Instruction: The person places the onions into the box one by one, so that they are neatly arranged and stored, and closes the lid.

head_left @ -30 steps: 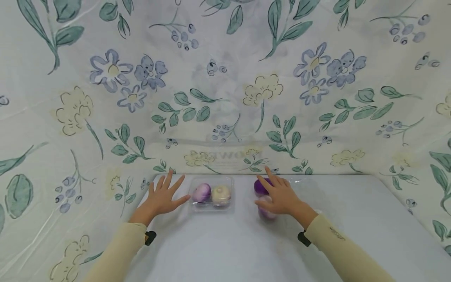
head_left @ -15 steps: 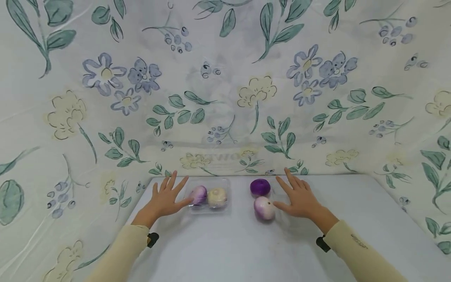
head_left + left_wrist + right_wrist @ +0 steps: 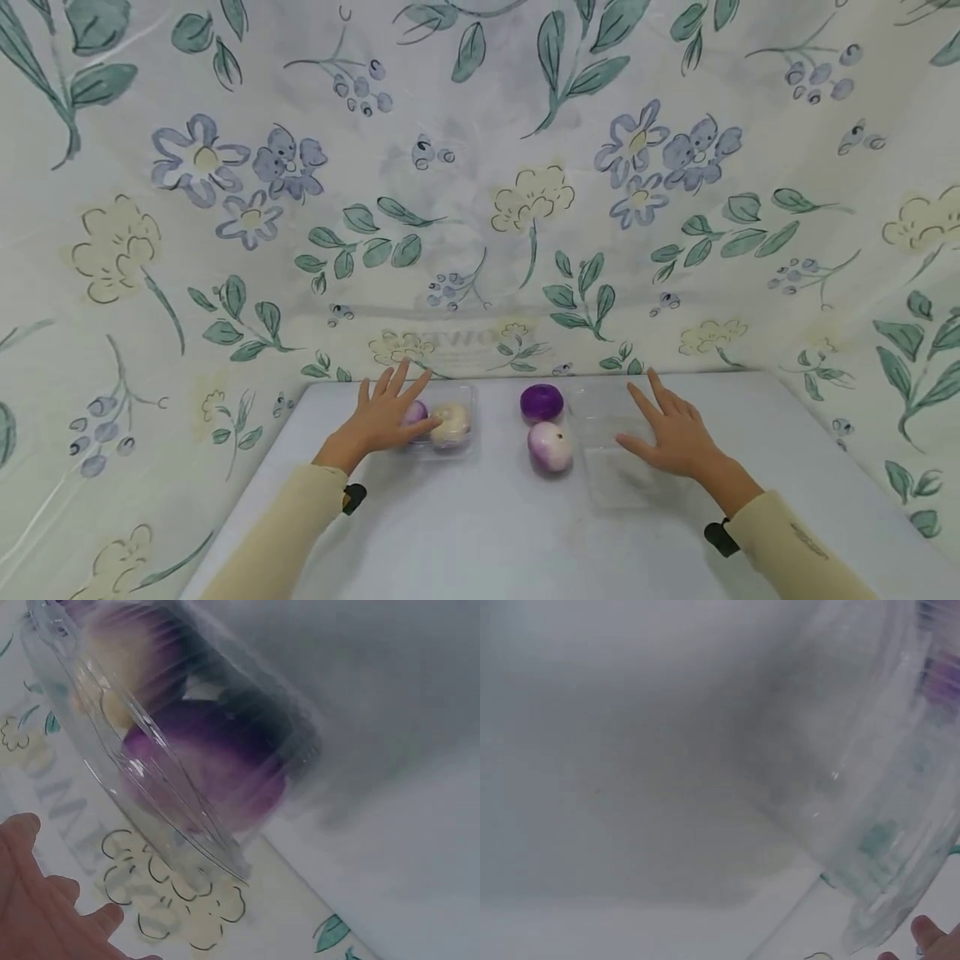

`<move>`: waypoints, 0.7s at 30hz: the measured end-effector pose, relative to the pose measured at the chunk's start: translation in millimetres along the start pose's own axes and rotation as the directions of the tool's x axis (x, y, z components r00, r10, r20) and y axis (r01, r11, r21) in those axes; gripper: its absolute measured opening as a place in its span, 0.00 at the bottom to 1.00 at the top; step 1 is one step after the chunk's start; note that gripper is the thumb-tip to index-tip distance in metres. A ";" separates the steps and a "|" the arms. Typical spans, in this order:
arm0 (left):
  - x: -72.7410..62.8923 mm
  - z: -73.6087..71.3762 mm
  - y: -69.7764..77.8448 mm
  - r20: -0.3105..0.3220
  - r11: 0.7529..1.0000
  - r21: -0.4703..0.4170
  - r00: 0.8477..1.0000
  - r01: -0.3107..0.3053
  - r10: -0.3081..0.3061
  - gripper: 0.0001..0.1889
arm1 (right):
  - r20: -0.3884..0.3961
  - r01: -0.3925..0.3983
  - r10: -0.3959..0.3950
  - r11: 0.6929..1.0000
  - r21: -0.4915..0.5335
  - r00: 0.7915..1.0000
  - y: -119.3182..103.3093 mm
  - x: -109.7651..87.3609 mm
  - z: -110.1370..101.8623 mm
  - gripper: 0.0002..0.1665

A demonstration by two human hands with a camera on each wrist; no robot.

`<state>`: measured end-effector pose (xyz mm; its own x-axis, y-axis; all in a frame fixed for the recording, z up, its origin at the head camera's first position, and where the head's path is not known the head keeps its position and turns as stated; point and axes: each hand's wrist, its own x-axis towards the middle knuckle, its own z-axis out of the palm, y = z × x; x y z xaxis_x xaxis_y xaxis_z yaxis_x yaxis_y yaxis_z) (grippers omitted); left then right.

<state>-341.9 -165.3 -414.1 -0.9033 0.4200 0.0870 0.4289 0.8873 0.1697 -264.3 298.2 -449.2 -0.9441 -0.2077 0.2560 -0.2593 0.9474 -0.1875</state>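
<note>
Left wrist: ribbed plastic box [image 3: 225, 667]

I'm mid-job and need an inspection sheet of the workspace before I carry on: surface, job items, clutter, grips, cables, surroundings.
Surface: white table, smooth where visible.
Job items: left box, clear, holds a cream onion and a purplish onion partly behind a hand; purple onion and pale onion lie loose beside the clear right box, contact with it uncertain.
Clutter: nothing seen.
Grips: left hand spread over left box, right hand spread over right box; neither holds anything.
Cables: nothing seen.
Surroundings: floral cloth behind the table and at its sides.
</note>
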 end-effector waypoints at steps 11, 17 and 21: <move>30.5 0.0 54.1 0.063 0.995 0.024 0.994 -0.095 0.094 0.46 | 0.002 -0.043 0.043 0.999 -0.004 0.999 18.1 -24.8 -2.3 0.52; 43.9 3.9 67.5 0.089 0.992 0.028 0.988 -0.127 0.124 0.46 | 0.018 -0.052 0.052 0.997 0.052 0.999 17.5 -35.8 1.9 0.52; 49.7 7.4 79.1 0.092 0.991 0.020 0.988 -0.129 0.127 0.46 | 0.031 -0.060 0.058 0.994 0.091 0.998 19.1 -40.6 6.1 0.52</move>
<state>-352.9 -72.8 -403.7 -0.8385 0.5447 0.0171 0.5416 0.8294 0.1372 -232.1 323.2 -469.0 -0.9633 -0.1602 0.2155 -0.2194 0.9323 -0.2877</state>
